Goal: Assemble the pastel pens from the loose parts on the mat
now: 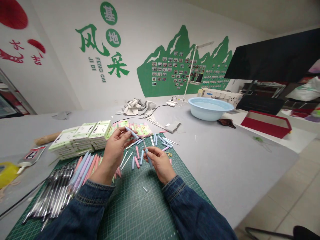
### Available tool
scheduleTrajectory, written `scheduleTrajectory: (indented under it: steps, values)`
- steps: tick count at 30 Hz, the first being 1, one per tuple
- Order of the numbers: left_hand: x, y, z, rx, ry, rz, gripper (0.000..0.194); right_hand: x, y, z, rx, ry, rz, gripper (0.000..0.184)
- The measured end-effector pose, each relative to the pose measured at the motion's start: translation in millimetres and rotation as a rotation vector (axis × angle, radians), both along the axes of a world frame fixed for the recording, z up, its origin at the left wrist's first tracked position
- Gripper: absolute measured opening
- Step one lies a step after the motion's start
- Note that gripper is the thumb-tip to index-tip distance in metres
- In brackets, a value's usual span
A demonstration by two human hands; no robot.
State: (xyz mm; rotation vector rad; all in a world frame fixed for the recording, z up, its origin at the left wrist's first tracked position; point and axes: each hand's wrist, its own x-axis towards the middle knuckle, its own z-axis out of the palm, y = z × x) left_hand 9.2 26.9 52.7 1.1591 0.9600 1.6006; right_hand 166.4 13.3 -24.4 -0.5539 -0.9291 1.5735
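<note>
My left hand pinches a light blue pen barrel between thumb and fingers, above the green cutting mat. Lower and to the right, my right hand is closed on another light blue pen part, with a thin refill sticking up out of it. The two pieces are apart. Loose pink pen pieces, blue pen pieces and white refills lie on the mat around my hands. A small clear piece rests nearer to me.
Clear black-tipped pens and assembled pastel pens lie in rows at left. Behind them stand stacked white-green boxes. Further back are crumpled cloth, a blue basin, a sewing machine and a red box.
</note>
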Motion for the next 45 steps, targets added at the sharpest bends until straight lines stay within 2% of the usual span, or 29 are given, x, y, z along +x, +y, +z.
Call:
scheduleTrajectory:
  steps: [4, 10, 15, 19, 24, 33, 40, 45]
  values:
    - [9.0, 3.3, 5.8, 0.025, 0.027, 0.007, 0.027, -0.3, 0.6, 0.0, 0.008, -0.002, -0.001, 0.021]
    - [11.6, 6.2, 4.6, 0.059, 0.114, -0.002, 0.027, -0.8, -0.5, 1.5, 0.018, -0.011, -0.009, 0.021]
    - [13.3, 2.0, 2.1, 0.057, 0.262, -0.081, 0.024, -0.5, -0.8, -0.5, 0.041, -0.021, -0.012, 0.023]
    - [18.3, -1.8, -5.5, 0.037, 0.336, -0.151, 0.023, -0.9, -0.4, -1.0, 0.031, -0.023, -0.027, 0.025]
    - [22.0, -3.4, -16.0, 0.003, 0.3, -0.17, 0.024, -2.1, -1.7, 1.6, -0.02, 0.036, -0.049, 0.021]
    - [18.9, -6.0, -24.9, -0.01, 0.295, -0.255, 0.024, -3.4, -2.7, -0.4, -0.047, 0.083, 0.023, 0.02]
    - [25.7, -5.9, -24.9, -0.07, 0.238, -0.176, 0.021, -2.9, -6.1, 5.4, -0.043, 0.081, 0.005, 0.02]
    - [24.2, -2.6, -31.0, -0.113, 0.18, -0.195, 0.021, -2.3, -5.7, 3.0, -0.028, 0.063, 0.01, 0.018]
